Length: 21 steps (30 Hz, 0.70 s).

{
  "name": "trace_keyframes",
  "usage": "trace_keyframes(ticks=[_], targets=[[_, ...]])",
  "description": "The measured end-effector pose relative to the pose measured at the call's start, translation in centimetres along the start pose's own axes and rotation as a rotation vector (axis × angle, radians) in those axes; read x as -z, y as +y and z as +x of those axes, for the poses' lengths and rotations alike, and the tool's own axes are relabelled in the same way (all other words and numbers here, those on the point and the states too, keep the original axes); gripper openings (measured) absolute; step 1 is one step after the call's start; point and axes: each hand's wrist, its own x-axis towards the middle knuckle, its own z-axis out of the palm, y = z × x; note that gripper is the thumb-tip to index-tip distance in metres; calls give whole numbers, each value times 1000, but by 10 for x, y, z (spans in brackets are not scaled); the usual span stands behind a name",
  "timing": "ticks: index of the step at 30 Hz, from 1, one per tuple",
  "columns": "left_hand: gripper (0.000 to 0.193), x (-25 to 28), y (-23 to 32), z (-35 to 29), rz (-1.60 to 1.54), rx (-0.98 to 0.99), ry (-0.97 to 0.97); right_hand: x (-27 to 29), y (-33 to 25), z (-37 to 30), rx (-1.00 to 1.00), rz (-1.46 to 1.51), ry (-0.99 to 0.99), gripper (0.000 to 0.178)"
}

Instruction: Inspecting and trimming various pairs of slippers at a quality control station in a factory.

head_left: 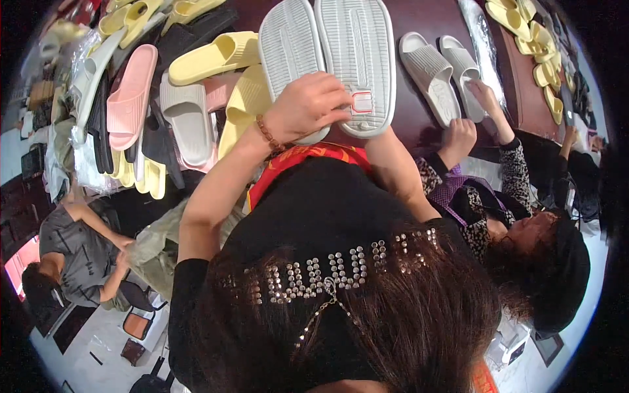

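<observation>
A pair of light grey slide sandals lies soles up in front of my chest, side by side. On the right sandal's sole, near the heel, is a small clear sticker with a red outline. My left hand, a beaded bracelet at its wrist, reaches across the soles. Its fingers are curled, the thumb and a fingertip pinched at the sticker's left edge. The right forearm goes up beneath the right sandal, which hides my right hand and its fingers.
Pink, yellow and grey slides are heaped at the left on the dark red table. To the right, a co-worker's hands are at another grey pair. Farther right are more yellow slides. Another person sits at left.
</observation>
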Motion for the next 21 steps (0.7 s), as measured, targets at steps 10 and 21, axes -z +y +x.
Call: trace_keyframes(ticks=[10,21], targets=[[16,-2,0,-1,41,-7,-146,-3,9,-13,28,-41,13,40],[19,1,11,-3,-19,-67,-53,-5,9,-30,35,-53,18,38]])
